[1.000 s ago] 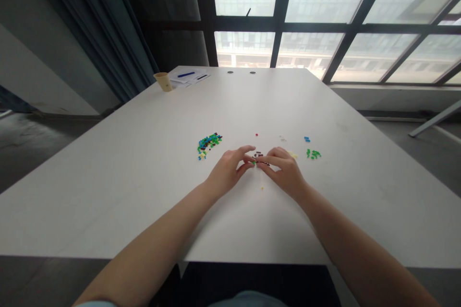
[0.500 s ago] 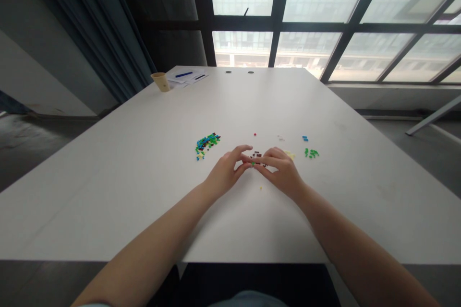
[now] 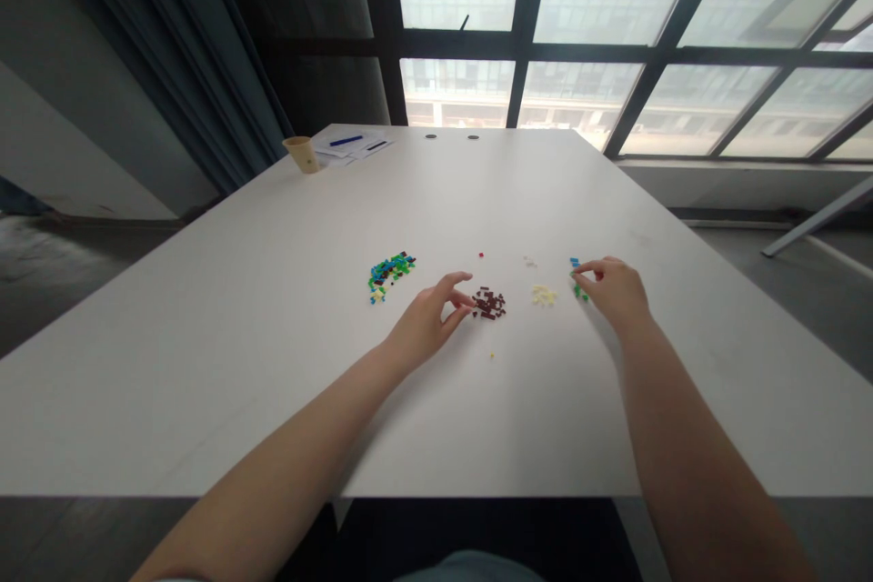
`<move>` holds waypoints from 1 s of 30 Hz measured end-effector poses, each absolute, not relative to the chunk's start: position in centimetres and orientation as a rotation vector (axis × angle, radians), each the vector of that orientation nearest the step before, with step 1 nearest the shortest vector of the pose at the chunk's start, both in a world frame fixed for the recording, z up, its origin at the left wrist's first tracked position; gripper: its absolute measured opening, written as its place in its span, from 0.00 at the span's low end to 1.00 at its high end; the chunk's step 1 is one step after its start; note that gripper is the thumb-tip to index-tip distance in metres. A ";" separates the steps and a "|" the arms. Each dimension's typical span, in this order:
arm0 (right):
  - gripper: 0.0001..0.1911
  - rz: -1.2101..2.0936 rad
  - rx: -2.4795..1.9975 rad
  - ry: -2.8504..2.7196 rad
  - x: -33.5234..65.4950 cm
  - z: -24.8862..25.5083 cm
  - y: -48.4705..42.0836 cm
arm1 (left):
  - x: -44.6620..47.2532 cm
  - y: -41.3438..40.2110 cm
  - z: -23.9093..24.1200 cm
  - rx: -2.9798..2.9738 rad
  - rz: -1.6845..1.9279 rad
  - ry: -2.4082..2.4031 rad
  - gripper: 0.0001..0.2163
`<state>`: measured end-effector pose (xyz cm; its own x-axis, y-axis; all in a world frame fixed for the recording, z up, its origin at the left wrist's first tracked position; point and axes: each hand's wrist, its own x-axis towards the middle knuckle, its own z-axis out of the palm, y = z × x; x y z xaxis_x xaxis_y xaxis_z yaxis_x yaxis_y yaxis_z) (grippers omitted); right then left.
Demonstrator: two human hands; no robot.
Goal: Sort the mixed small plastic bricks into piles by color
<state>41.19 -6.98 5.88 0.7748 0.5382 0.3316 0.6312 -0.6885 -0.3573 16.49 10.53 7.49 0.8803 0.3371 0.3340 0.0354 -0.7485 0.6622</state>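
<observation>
My left hand (image 3: 426,320) rests just left of a pile of small dark brown building bricks (image 3: 488,304). Its index finger is stretched out and the thumb stands apart, with nothing visible in between. Over on the right, my right hand (image 3: 614,291) pinches with thumb and index finger at a small green brick (image 3: 574,274). Beneath those fingers lie more green bricks (image 3: 579,293), partly covered by the hand. Blue bricks (image 3: 574,262) sit just beyond the fingertips. Between the hands is a group of pale yellow bricks (image 3: 544,295).
A mixed heap of blue, green and brown bricks (image 3: 391,269) lies to the left. One red brick (image 3: 481,255), some pale pink bricks (image 3: 530,262) and a single yellow piece (image 3: 492,356) are on the white table (image 3: 436,418). A paper cup (image 3: 302,155) and papers (image 3: 349,148) stand far left.
My right hand has moved right, from beside my left hand to the green bricks, uncovering the brown and pale yellow ones. My left hand has hardly moved.
</observation>
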 end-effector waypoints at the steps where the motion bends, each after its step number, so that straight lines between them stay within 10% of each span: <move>1: 0.09 -0.245 -2.583 -0.831 42.0 5.5 -7.3 | 16.5 10.6 7.5 2.368 0.573 0.262 0.17; 30: 0.15 -0.008 -2.616 -0.726 41.9 5.0 -7.3 | 13.6 21.5 5.6 2.499 0.674 1.061 0.03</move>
